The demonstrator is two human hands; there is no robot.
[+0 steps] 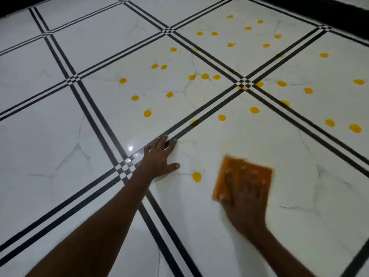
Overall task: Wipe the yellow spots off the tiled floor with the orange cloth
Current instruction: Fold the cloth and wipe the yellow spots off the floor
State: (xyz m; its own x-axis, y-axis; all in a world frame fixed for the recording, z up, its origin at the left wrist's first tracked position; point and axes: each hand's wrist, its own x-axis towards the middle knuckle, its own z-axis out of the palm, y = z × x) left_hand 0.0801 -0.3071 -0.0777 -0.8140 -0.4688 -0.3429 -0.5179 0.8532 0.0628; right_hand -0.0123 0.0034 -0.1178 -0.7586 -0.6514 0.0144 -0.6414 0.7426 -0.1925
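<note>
My right hand (246,193) presses flat on the orange cloth (242,166), fingers spread, on the near white tile; both are blurred by motion. One yellow spot (196,176) lies just left of the cloth, between my hands. My left hand (159,156) rests flat on the tiled floor (60,136) with straight spread fingers, fingertips near the black stripe lines. Several more yellow spots (205,76) dot the tiles farther away and to the right. A faint yellowish smear (229,144) shows just beyond the cloth.
White marble-look tiles are divided by double black stripes (95,120) with checkered crossings. A dark border or wall base (319,13) runs along the far right edge. A light glare (130,148) reflects off the floor near my left hand.
</note>
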